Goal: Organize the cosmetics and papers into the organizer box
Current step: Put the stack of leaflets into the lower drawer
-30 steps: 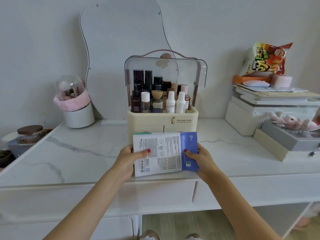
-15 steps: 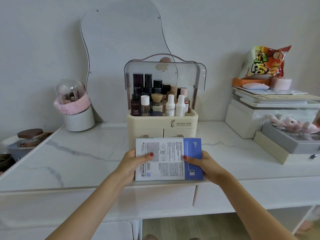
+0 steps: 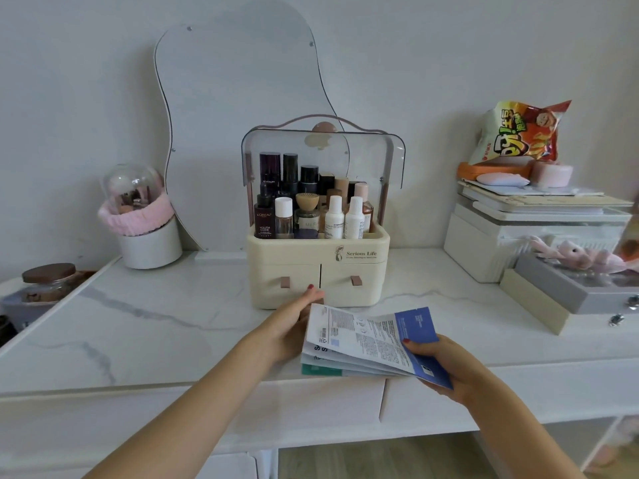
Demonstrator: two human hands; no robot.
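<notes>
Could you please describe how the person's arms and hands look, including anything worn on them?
Both forearms are bare, with no sleeves reaching into view. No watch, bracelet or ring shows on either one. The left hand and the right hand both have nails painted dark red; one red nail shows at the left fingertip and one on the right thumb. No gloves are worn.
</notes>
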